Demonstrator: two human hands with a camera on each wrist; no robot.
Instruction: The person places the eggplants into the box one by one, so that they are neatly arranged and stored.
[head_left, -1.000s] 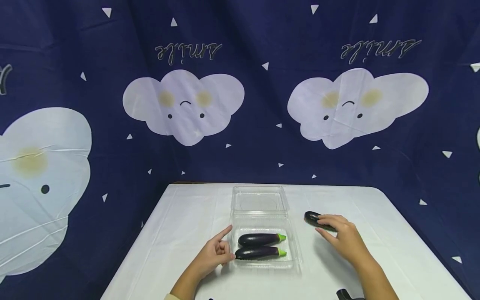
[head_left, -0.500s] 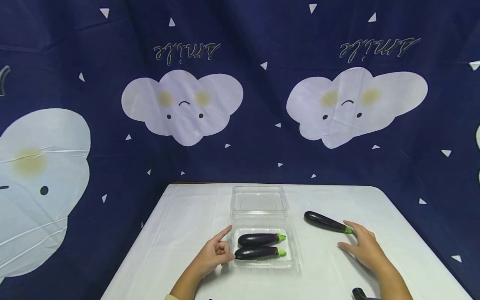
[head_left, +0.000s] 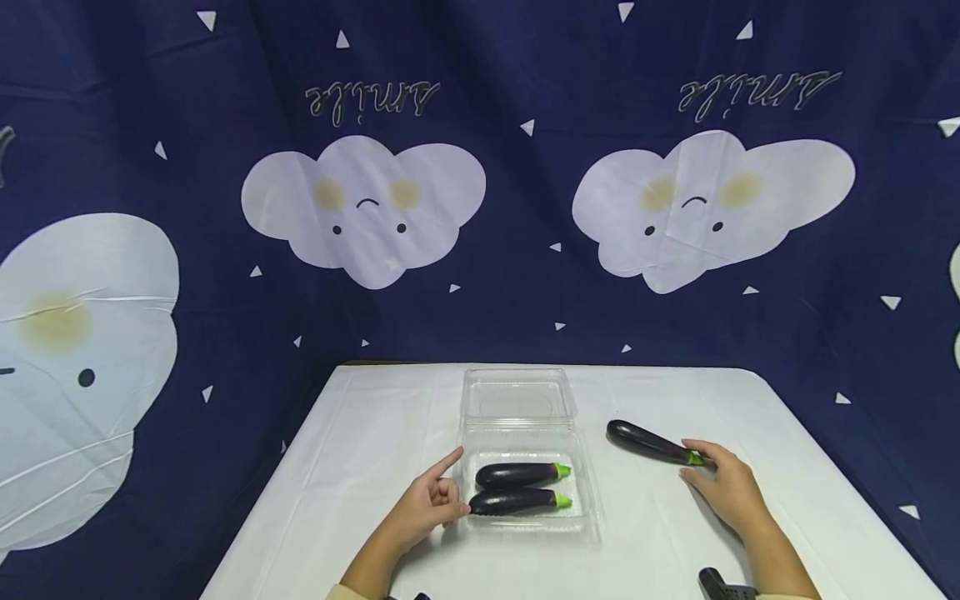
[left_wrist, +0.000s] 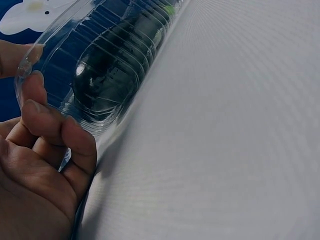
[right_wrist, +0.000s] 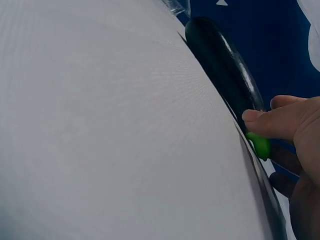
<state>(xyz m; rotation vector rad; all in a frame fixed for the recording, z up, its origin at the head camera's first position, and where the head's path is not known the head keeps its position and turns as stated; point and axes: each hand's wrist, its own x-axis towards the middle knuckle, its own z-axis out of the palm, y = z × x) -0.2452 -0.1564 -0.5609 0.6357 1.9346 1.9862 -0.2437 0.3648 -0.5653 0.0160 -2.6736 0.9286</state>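
A clear plastic clamshell container point(head_left: 588, 500) stands on the white table, its lid point(head_left: 517, 400) folded back. Two eggplants lie side by side inside, a rear eggplant point(head_left: 517, 476) and a front eggplant point(head_left: 517, 502), green stems to the right. At its left rim my left hand point(head_left: 423, 508) pinches the edge with thumb and fingers, index finger stretched along the side. A third eggplant point(head_left: 648, 442) lies on the table to the right. My right hand point(head_left: 731, 487) straddles its green stem end, thumb in front and fingers behind, with a small gap at the thumb in the head view.
The white tablecloth point(head_left: 360, 467) covers the table, and a dark blue curtain point(head_left: 525, 325) with cloud prints hangs right behind it. A black wrist device point(head_left: 723, 585) sits on the right wrist at the front.
My right hand has slid rightward from the middle of the third eggplant to its stem end, uncovering the body. My left hand and the container have stayed in place.
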